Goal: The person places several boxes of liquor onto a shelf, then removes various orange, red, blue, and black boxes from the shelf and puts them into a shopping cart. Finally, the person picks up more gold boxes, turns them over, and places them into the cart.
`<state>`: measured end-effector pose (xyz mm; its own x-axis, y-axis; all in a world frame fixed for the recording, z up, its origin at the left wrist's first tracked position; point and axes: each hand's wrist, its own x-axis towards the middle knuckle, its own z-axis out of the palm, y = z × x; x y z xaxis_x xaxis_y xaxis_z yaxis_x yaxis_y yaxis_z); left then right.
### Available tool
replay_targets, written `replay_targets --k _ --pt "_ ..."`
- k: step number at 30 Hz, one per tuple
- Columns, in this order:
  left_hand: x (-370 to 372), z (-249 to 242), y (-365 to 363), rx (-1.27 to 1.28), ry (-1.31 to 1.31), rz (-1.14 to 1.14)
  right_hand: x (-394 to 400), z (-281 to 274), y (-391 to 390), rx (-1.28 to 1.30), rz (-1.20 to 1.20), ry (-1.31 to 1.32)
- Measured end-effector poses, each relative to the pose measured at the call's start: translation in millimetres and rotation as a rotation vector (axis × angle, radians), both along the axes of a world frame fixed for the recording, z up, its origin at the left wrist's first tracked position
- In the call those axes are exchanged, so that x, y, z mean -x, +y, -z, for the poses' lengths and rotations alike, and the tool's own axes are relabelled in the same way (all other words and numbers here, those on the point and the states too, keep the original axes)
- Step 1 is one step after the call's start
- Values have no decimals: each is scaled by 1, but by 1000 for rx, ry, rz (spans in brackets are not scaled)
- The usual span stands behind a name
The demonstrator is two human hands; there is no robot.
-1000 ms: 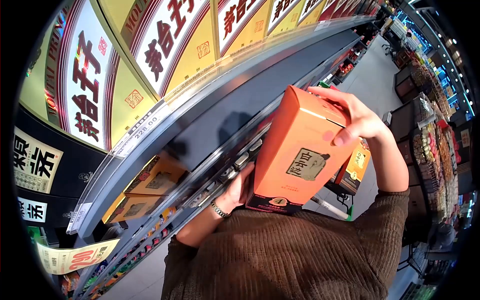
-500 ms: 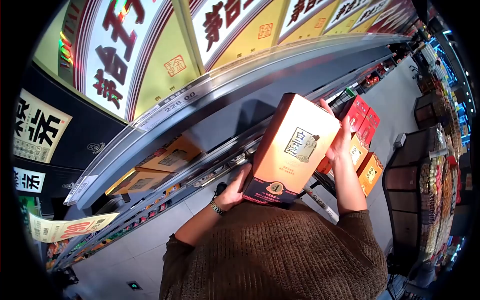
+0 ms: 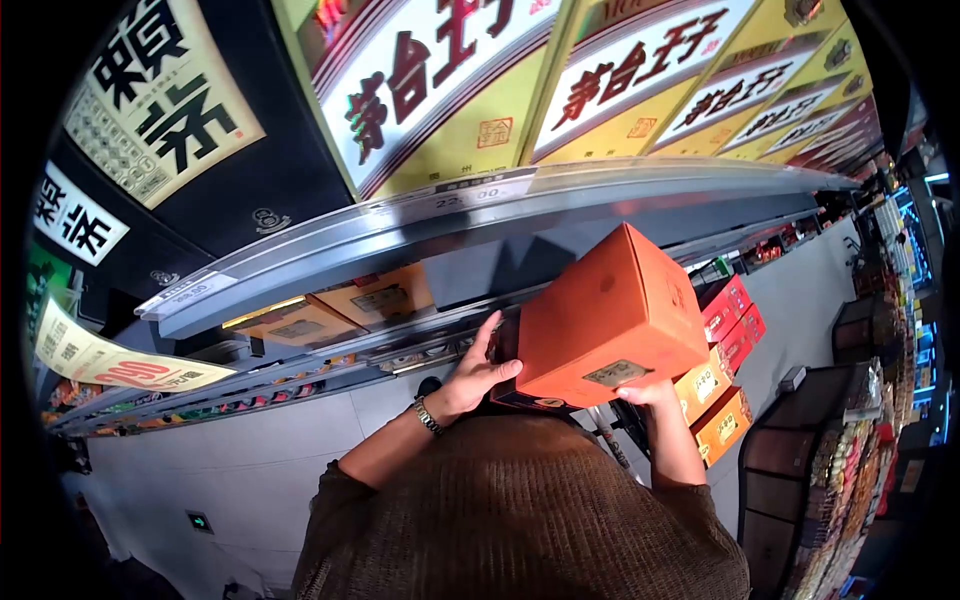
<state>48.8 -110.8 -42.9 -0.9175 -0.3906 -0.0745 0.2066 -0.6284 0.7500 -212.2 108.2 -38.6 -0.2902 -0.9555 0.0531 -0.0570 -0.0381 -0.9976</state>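
Clasping the orange box (image 3: 610, 310), both hands' (image 3: 465, 385) (image 3: 657, 395) part-spread fingers (image 3: 503, 371) slant its long axis, base (image 3: 510, 393) leftward.

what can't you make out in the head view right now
- Inside of the orange box: head view, hidden by its closed sides.
- Most fingers of the right hand: head view, hidden by the box.
- Top of the leftmost yellow-and-white box: head view, cut off by the upper edge.
- Small goods at far right: head view, too small and blurred.
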Motion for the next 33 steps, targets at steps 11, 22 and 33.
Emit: replay_targets --k 11,22,33 --pt "45 1 -52 57 -45 -177 -47 -103 -103 450 -226 -860" --pt "88 15 -116 -3 -15 -501 21 -33 -177 397 -256 303" --pt "77 55 -116 -190 20 -416 9 -92 -220 48 -354 564"
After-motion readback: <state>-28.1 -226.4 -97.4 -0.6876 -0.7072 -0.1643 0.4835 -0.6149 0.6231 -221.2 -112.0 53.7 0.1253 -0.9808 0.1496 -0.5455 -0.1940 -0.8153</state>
